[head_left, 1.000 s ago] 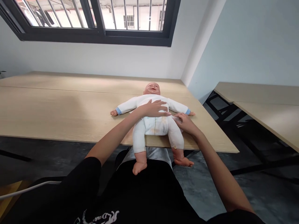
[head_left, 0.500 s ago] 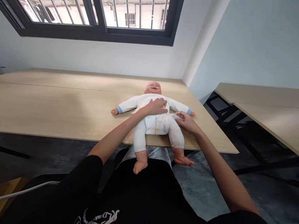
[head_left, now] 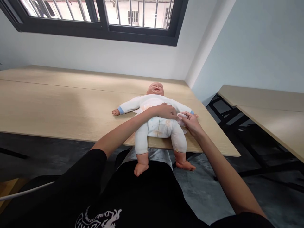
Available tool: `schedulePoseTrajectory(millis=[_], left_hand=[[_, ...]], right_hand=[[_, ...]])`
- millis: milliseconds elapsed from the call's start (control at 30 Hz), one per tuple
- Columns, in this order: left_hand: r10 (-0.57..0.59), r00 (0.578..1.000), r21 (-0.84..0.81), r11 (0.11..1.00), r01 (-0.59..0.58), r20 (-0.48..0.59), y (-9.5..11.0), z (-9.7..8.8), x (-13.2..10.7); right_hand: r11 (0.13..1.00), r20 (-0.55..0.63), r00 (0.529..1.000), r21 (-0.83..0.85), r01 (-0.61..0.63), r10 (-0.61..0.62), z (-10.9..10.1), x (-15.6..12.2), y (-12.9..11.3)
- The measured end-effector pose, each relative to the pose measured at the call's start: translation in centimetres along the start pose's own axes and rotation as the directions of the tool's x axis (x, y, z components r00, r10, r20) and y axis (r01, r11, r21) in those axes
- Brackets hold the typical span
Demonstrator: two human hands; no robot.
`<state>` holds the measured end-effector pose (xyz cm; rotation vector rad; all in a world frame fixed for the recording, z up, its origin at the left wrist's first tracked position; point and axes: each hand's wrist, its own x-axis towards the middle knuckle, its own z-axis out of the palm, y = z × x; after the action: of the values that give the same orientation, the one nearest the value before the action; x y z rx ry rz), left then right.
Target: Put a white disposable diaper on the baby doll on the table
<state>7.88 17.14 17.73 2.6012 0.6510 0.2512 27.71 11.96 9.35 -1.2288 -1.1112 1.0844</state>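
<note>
A baby doll (head_left: 155, 89) lies face up on the wooden table (head_left: 47, 104), its head toward the wall and its feet over the near edge. It has a white top with blue cuffs and white leg coverings. Around its hips is a white diaper (head_left: 159, 127) with faint coloured prints. My left hand (head_left: 166, 111) reaches across the doll's belly, its fingertips at the diaper's right side. There my right hand (head_left: 190, 121) pinches a white diaper tab (head_left: 181, 118) between thumb and fingers. The left fingertips are bent down close to that tab; whether they grip it is hard to see.
A second table (head_left: 268, 117) with black metal legs stands at the right, across a gap. Behind the doll is a white wall (head_left: 95, 52) under a dark-framed window (head_left: 142, 35). A white cable (head_left: 26, 192) runs at the lower left.
My left hand has slid right across the doll's belly to the diaper's side. My right hand has drawn the white tab outward, and the two hands are now almost touching.
</note>
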Motion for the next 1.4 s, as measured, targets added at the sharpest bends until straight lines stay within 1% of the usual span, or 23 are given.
schedulePoseTrajectory(millis=[100, 133, 233, 300, 467, 567, 633, 700, 767, 833, 900, 967, 1233, 1400], left_hand=[[-0.018, 0.997, 0.043, 0.999, 0.015, 0.079, -0.2, -0.1, 0.6], [-0.039, 0.995, 0.05, 0.998, 0.034, 0.091, -0.2, -0.1, 1.0], [-0.117, 0.991, 0.04, 0.993, 0.114, 0.064, -0.1, -0.1, 2.3], [-0.126, 0.991, 0.012, 0.992, 0.125, 0.049, -0.1, 0.1, 3.1], [-0.011, 0.999, -0.05, 0.999, 0.013, 0.05, -0.8, 1.0, 3.9], [0.04, 0.999, -0.191, 0.981, -0.036, 0.019, -1.7, 1.4, 3.9], [0.053, 0.999, -0.286, 0.957, -0.05, 0.001, -2.1, 1.5, 3.8], [0.051, 0.999, -0.337, 0.94, -0.052, -0.013, -2.3, 1.6, 3.8], [0.044, 0.999, -0.369, 0.928, -0.049, -0.024, -2.3, 1.6, 3.7], [0.041, 0.998, -0.41, 0.911, -0.053, -0.039, -2.2, 1.5, 3.7], [0.04, 0.998, -0.438, 0.897, -0.061, -0.057, -2.2, 1.5, 3.6], [0.043, 0.997, -0.442, 0.894, -0.069, -0.07, -2.2, 1.4, 3.5], [0.027, 0.995, -0.472, 0.879, -0.07, -0.096, -2.0, 1.3, 3.2], [-0.014, 0.995, -0.518, 0.854, -0.042, -0.103, -1.7, 1.1, 3.0]], right_hand=[[0.999, -0.054, 0.998, 0.038, -0.008, 0.01, 0.2, -0.2, -0.5], [0.999, -0.064, 0.998, 0.043, -0.003, 0.006, 0.3, -0.3, -0.7], [0.998, -0.046, 0.999, 0.052, 0.02, -0.018, 0.4, -0.6, -1.3], [0.997, -0.025, 0.999, 0.069, 0.04, -0.039, 0.5, -0.8, -1.5], [0.991, -0.038, 0.997, 0.107, 0.076, -0.072, 0.5, -0.9, -1.6], [0.982, -0.057, 0.996, 0.173, 0.078, -0.069, 0.5, -0.6, -1.6], [0.974, -0.072, 0.997, 0.218, 0.057, -0.043, 0.4, -0.4, -1.5], [0.972, -0.069, 0.998, 0.234, 0.022, -0.006, 0.3, -0.3, -1.4], [0.975, -0.019, 0.999, 0.219, -0.021, 0.026, 0.3, -0.3, -1.2], [0.981, 0.083, 0.995, 0.179, -0.07, 0.056, 0.2, -0.5, -1.0], [0.985, 0.198, 0.978, 0.143, -0.099, 0.069, 0.2, -0.8, -0.8], [0.988, 0.271, 0.96, 0.116, -0.103, 0.068, 0.2, -1.0, -0.7], [0.996, 0.284, 0.957, 0.047, -0.081, 0.064, 0.1, -0.6, -0.6], [0.998, 0.344, 0.938, 0.042, -0.057, 0.039, 0.3, -0.8, -0.6]])
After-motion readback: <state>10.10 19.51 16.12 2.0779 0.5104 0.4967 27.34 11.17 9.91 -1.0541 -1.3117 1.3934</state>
